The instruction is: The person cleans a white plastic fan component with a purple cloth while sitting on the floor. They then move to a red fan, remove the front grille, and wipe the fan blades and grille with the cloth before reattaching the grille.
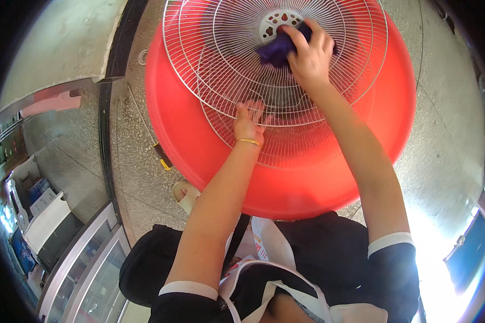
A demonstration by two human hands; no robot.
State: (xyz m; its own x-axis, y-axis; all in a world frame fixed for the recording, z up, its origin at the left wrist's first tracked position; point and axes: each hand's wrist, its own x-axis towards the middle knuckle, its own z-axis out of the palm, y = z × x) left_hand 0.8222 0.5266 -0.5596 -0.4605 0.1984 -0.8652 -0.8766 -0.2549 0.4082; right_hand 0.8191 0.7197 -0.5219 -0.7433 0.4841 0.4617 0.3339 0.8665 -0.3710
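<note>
A round white wire fan grille (190, 68) is held tilted over a large red plastic basin (299, 189). My left hand (248, 125) grips its near rim, thumb on top and fingers behind the wires. A gold bracelet circles that wrist. My right hand (313, 56) holds a bunched dark purple cloth (279, 50) against the wires, beside the white center disc (268, 30) with cutout holes. Below it in the basin lies a second wire grille (222, 129), partly hidden by the upper one.
A screwdriver with a yellow and black handle (162, 156) lies on the speckled floor (133, 202) left of the basin. Near it is a cream slipper (184, 196) on a foot. A glass-paneled door or cabinet (93, 278) stands at lower left.
</note>
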